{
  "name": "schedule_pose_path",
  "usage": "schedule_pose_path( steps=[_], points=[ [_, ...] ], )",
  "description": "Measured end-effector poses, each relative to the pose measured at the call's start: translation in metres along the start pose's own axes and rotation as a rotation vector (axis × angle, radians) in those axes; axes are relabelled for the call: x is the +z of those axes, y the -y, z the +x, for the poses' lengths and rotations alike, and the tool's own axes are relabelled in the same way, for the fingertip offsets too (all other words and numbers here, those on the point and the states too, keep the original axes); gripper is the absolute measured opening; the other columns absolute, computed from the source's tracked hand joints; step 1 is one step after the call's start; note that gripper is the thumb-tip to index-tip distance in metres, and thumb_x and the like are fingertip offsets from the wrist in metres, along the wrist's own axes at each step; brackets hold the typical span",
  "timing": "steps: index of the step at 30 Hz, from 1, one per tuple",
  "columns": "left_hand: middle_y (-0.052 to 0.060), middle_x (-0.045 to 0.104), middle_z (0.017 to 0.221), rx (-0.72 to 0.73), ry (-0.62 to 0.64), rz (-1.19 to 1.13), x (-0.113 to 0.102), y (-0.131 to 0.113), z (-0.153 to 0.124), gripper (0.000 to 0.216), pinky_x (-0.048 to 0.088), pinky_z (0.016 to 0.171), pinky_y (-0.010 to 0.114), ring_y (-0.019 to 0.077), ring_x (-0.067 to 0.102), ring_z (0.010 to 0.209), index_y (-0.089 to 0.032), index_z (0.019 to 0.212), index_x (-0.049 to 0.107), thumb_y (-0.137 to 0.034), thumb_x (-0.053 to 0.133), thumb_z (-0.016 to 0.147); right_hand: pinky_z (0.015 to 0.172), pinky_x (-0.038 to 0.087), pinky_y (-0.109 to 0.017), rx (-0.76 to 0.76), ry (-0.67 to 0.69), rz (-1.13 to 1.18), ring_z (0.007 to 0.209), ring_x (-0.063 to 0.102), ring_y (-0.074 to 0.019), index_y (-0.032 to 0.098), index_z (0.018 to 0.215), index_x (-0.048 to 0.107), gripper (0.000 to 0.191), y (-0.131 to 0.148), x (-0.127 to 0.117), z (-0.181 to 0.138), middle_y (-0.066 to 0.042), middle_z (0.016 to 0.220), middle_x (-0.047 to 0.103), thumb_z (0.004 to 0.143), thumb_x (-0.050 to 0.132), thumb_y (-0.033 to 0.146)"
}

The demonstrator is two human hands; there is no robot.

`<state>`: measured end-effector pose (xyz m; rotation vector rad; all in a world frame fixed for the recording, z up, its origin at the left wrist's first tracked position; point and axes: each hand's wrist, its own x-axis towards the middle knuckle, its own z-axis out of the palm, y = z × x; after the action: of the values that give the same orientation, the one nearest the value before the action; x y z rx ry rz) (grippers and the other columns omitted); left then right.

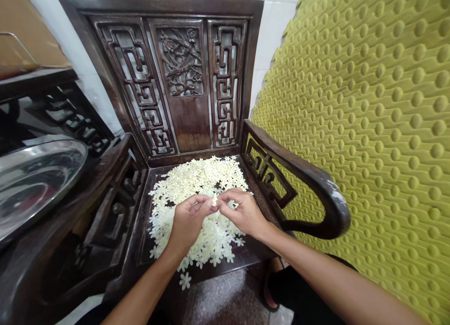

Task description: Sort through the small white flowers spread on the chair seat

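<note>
Both hands meet just above a spread of small pale-yellow flowers [207, 243] on the dark wooden chair seat [144, 250]. My left hand [190, 217] has its thumb and forefinger pinched at the left side of a small pale flower piece [214, 200]. From the other side my right hand [242, 210] pinches the same piece with its fingertips. The fingertips cover much of the piece, so its full shape is hidden. One loose flower [185, 281] hangs at the seat's front edge.
Carved armrests flank the seat, the right one [298, 170] beside a yellow bumpy wall panel [379, 128]. A latticed backrest [191, 123] rises behind. At the left stands a shiny metal tray [79, 158]. Below is a speckled floor [218, 299].
</note>
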<state>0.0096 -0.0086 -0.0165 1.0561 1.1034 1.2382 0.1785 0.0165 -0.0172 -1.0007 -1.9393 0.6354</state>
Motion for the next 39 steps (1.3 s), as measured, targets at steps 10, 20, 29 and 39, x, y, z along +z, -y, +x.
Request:
schedule_pose_path(
  steps=[10,20,29,39],
  points=[
    [0.005,0.075,0.078,-0.065,0.001,-0.014,0.003,-0.007,-0.001,0.025,0.055,0.081,0.029,0.0194,0.072,0.082,-0.013,0.088,0.068,-0.028,0.08,0.071,0.069,0.045,-0.026,0.074,0.011,0.108,0.07,0.06,-0.0149,0.018,0.079,0.069,0.016,0.0,-0.002,0.001,-0.001,0.072,0.066,0.089,0.057,0.019],
    [0.005,0.076,0.078,-0.046,0.044,-0.065,0.0,-0.005,0.001,0.026,0.056,0.078,0.029,0.0181,0.072,0.078,-0.014,0.085,0.068,-0.028,0.082,0.068,0.068,0.045,-0.025,0.121,0.049,0.22,0.069,0.058,-0.0138,0.016,0.078,0.066,0.014,0.003,-0.005,0.003,0.0,0.072,0.064,0.087,0.056,0.02],
    [0.005,0.075,0.079,0.086,0.129,0.165,-0.007,-0.004,0.002,0.017,0.058,0.074,0.03,0.0191,0.072,0.076,-0.016,0.084,0.07,-0.027,0.077,0.073,0.067,0.044,-0.025,0.058,0.18,0.14,0.07,0.057,-0.0138,0.016,0.077,0.065,0.011,0.001,-0.016,0.006,0.0,0.073,0.064,0.081,0.056,0.013],
    [0.005,0.074,0.074,0.06,0.194,0.206,-0.009,-0.003,0.003,0.014,0.057,0.07,0.03,0.0193,0.072,0.073,-0.015,0.085,0.069,-0.029,0.07,0.081,0.065,0.041,-0.023,0.047,0.241,0.096,0.067,0.054,-0.0125,0.016,0.074,0.064,0.014,0.001,-0.018,0.006,0.002,0.069,0.06,0.078,0.053,0.008]
  ],
)
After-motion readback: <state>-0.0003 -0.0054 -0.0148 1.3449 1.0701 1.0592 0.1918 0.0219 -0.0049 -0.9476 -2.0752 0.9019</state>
